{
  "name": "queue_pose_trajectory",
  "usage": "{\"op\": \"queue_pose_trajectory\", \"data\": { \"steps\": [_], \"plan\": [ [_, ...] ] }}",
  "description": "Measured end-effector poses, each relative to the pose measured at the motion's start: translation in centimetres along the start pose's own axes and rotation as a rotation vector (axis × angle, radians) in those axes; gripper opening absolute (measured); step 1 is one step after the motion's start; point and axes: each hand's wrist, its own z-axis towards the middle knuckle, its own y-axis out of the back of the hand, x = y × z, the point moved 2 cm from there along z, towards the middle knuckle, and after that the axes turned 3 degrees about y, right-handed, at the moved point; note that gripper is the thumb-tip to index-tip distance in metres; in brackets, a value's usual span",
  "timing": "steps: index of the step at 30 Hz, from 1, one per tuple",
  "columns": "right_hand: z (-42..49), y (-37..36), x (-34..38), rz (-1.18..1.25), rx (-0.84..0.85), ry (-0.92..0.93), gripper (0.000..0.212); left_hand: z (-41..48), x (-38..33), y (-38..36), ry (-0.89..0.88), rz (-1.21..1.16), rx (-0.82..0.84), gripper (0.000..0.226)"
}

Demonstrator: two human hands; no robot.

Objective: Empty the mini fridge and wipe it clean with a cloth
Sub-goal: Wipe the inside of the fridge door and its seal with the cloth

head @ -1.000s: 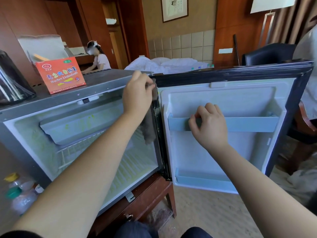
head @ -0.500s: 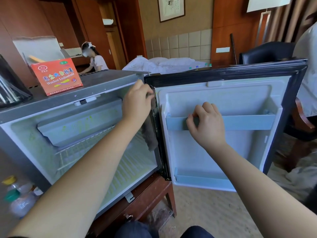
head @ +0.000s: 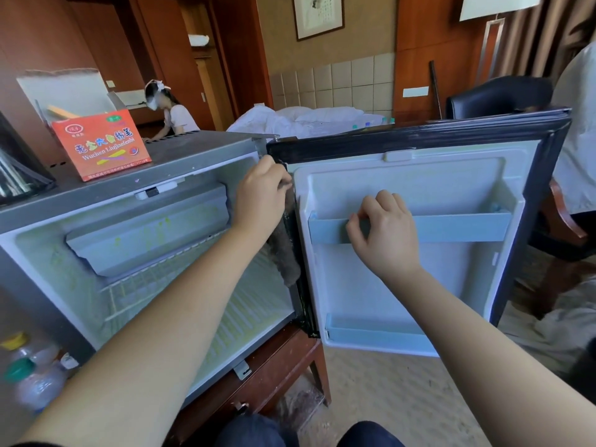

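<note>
Compared with one second earlier, the left hand [head: 262, 195] has slid down from the top corner of the cabinet to the hinge-side edge just below it, while the right hand [head: 383, 233] remains on the upper door shelf [head: 451, 227]. The mini fridge [head: 193, 150] stands on a low wooden stand [head: 283, 366] with its door [head: 419, 175] swung fully open to the right. The left hand is clenched around a grey-brown cloth [head: 287, 256], pressing it against the dark door gasket [head: 298, 240] at the hinge side; the loose end of the cloth hangs down along the gasket. The right hand grips the front rail of the upper door shelf, fingers curled over its top edge. The cabinet interior holds only a freezer compartment [head: 148, 233] and a wire rack [head: 154, 285], both marked with yellow-green stains. The lower door shelf [head: 371, 332] is bare. An orange box [head: 101, 145] rests on the fridge top, well left of the left hand. Plastic bottles [head: 29, 372] stand at lower left, beside the cabinet
</note>
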Motion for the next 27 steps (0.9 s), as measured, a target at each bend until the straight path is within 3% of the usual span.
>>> {"op": "queue_pose_trajectory", "data": {
  "steps": [3, 8, 16, 21, 27],
  "plan": [
    [-0.1, 0.0, 0.0, -0.005, -0.005, 0.001, 0.017, 2.3, -0.4, 1.6, 0.07, -0.044, -0.085, 0.001],
    [0.0, -0.2, -0.1, 0.003, -0.022, 0.006, 0.017, 1.3, 0.3, -0.2, 0.057, 0.006, -0.089, 0.006],
    [0.0, -0.1, -0.1, -0.001, -0.013, 0.02, 0.017, -5.7, 2.2, -3.3, 0.099, 0.017, 0.141, 0.011],
    [-0.1, -0.3, -0.3, -0.002, -0.024, 0.026, 0.017, -0.2, 0.5, 0.4, 0.149, -0.067, -0.059, 0.001],
    [-0.1, -0.3, -0.2, -0.003, -0.043, 0.032, 0.017, -0.7, 0.6, -1.6, 0.179, -0.077, -0.119, 0.004]
  ]
}}
